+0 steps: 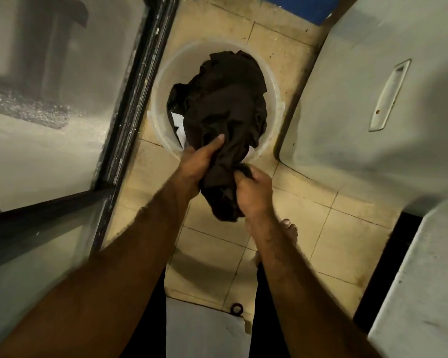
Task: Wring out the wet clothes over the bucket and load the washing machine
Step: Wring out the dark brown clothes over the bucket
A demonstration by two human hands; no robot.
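Observation:
A dark brown wet garment (225, 104) hangs bunched above a translucent white bucket (159, 99) that stands on the tiled floor. My left hand (199, 161) grips the cloth from the left, thumb pressed on its front. My right hand (254, 192) is closed around a twisted lower end of the same garment. A bit of white cloth (177, 121) shows inside the bucket under the dark one. The grey-white washing machine (372, 99) stands at the right, with a recessed handle (389, 95) on its side.
A dark-framed glass door (130, 104) runs along the left. Beige floor tiles (334, 241) lie between door and machine. My bare foot (290, 228) is below my right hand. A small dark ring (236, 309) lies on the floor near a white mat (202, 329).

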